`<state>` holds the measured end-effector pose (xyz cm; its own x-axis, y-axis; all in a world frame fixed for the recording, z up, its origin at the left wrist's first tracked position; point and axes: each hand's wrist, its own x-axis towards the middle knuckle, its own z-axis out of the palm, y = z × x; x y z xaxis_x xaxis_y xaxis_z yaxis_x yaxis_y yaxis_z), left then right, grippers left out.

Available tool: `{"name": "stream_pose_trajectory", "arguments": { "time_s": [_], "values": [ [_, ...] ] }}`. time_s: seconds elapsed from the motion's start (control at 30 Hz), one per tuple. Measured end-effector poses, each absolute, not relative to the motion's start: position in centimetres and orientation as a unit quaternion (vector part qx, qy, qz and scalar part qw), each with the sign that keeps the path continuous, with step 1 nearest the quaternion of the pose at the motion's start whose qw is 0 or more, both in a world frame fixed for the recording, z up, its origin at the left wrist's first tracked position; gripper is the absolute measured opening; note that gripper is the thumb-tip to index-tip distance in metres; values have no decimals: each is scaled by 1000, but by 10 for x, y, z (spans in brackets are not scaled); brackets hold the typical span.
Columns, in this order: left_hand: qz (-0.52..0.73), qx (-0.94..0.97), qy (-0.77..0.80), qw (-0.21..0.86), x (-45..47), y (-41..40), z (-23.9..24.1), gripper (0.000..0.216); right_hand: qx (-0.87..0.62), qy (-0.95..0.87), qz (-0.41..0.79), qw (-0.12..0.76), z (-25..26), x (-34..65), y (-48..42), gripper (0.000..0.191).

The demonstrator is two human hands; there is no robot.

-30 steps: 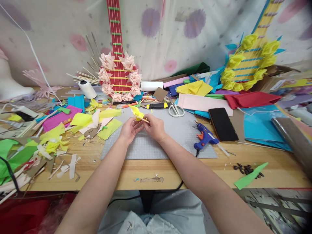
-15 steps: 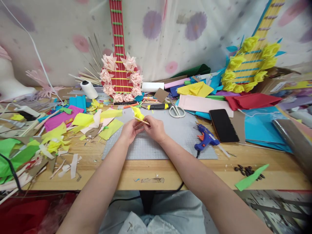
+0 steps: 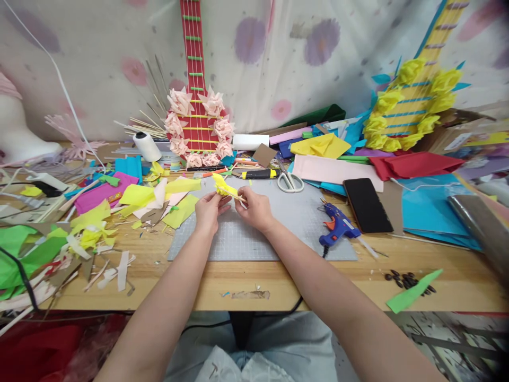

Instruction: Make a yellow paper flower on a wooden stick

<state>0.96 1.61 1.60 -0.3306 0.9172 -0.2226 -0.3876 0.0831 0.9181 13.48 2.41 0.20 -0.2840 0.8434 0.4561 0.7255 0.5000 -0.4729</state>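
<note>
Above the grey cutting mat (image 3: pixel 278 233), both hands pinch a small yellow paper flower (image 3: pixel 221 186) on a thin wooden stick. My left hand (image 3: pixel 209 212) grips it from the left, fingers closed just under the yellow paper. My right hand (image 3: pixel 254 208) holds the stick end from the right, fingers pinched. The paper piece points up and to the left.
Scissors (image 3: pixel 289 181), a blue glue gun (image 3: pixel 338 229) and a black phone (image 3: pixel 362 197) lie to the right. Coloured paper scraps (image 3: pixel 95 217) cover the left side. A red paper guitar with pink flowers (image 3: pixel 198 127) and a yellow-flowered one (image 3: pixel 413 106) lean against the back cloth.
The hands stay together over the mat; the yellow piece has turned slightly and my fingers have shifted along the stick.
</note>
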Motion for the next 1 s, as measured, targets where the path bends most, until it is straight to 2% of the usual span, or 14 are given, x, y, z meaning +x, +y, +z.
{"name": "stream_pose_trajectory", "arguments": {
  "time_s": [0.2,0.37,0.73,1.0],
  "values": [
    [690,245,544,409,3,25,5,14,-441,-828,127,322,11,132,9,39],
    [708,223,533,406,1,30,-1,14,-358,-883,148,266,12,125,0,40],
    [669,360,494,423,8,25,0,14,-540,-820,74,175,7,124,17,45],
    [673,352,437,482,13,20,6,32,-557,-793,133,208,5,133,22,47]
  ]
}}
